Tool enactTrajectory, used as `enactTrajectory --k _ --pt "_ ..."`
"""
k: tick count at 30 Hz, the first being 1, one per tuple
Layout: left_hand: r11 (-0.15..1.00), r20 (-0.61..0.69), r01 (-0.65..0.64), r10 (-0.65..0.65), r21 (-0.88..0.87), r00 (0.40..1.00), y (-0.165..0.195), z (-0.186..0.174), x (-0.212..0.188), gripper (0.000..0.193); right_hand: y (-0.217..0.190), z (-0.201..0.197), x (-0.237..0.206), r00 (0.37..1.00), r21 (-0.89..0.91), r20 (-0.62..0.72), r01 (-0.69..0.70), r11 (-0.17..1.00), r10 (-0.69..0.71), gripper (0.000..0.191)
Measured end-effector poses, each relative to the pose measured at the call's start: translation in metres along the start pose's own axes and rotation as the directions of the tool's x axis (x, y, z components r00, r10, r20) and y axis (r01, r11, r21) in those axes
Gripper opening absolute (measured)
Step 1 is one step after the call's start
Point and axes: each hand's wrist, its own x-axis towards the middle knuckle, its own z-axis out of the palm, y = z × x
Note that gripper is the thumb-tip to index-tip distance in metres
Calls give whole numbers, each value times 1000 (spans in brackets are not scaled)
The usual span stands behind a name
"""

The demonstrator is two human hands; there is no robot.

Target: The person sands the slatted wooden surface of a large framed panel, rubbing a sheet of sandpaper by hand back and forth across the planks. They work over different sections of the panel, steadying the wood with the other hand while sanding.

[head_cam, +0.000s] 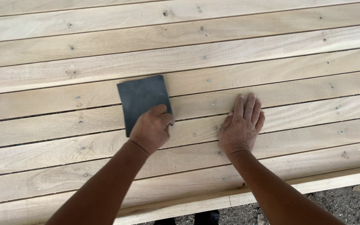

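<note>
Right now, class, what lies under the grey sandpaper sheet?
The sandpaper lies flat on nailed wooden planks. The left hand covers its lower right corner; the wood beneath the sheet is hidden. The right hand presses bare planks.

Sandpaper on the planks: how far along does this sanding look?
Done: cannot tell; the planks look evenly pale, with no clear sanded patch. In hand: the left hand presses the dark sandpaper sheet onto the boards, while the right hand lies flat beside it. Left: unclear from this view.
</note>
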Motion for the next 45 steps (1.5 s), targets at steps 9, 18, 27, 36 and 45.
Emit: enactTrajectory --k 9,18,27,36,45 --pt "996 190 76 -84 46 978 106 62 80 14 0 -1 2 1000 15 5 -16 1000 16 63" --pt "997 105 27 -35 77 994 43 27 35 9 1 1 -1 1000 34 -6 -7 999 7 61" --pt "991 161 132 -130 -1 978 -28 -33 -20 11 -2 -1 0 1000 6 -28 3 1000 -3 60" --pt "929 -137 230 -198 288 971 -54 -50 -28 96 -3 0 -1 1000 7 -30 -1 1000 1 60" --pt "955 207 152 -207 255 956 75 50 69 80 -6 -4 2 999 27 -27 -21 999 22 60"
